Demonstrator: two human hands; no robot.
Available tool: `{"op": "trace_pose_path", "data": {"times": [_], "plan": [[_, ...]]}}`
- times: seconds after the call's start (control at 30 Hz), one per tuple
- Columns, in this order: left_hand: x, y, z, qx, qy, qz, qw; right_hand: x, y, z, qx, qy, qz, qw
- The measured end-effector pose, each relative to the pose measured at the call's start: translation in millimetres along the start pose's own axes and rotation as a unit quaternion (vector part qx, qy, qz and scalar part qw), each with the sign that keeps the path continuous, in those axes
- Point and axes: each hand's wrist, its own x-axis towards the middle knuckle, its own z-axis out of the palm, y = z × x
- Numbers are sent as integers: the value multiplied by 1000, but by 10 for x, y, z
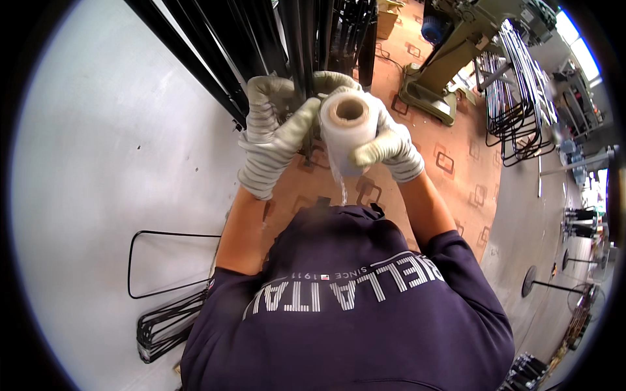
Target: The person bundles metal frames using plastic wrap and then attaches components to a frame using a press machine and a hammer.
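Note:
A roll of clear stretch film (349, 140) with a brown cardboard core stands nearly upright, its open end facing up. My right hand (399, 146), in a white and grey striped work glove, is closed round it, thumb across the near side. A loose strip of film (340, 186) hangs below the roll. My left hand (267, 140), gloved alike, curls round a bundle of black metal tubes (301, 55) just left of the roll. Its fingers are bent behind the tubes and its thumb lies in front. The fingertips are partly hidden.
More long black tubes (215, 52) lean in from the upper left. A green machine (430, 88) stands ahead right, beside a rack of bent black frames (521, 117). Black wire frames (166, 322) lie at lower left. Patterned orange matting (450, 169) covers the floor.

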Motion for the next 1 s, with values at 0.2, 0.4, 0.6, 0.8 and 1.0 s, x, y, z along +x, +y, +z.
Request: {"op": "trace_pose_path", "data": {"times": [0.2, 0.4, 0.6, 0.8, 1.0], "plan": [[66, -80, 129, 85, -9, 129, 988, -41, -60, -97, 101, -29, 7, 994], [104, -82, 176, 29, -63, 62, 996, -233, -58, -422, 76, -40, 27, 996], [96, -211, 285, 300, -29, 79, 950, -530, -5, -727, 101, 8, -40, 994], [-26, -257, 341, 285, -65, -89, 952, -600, 34, -803, 139, 6, -148, 979], [-216, -49, 402, 390, -1, 160, 907, -739, 25, -885, 97, 30, -131, 986]]}}
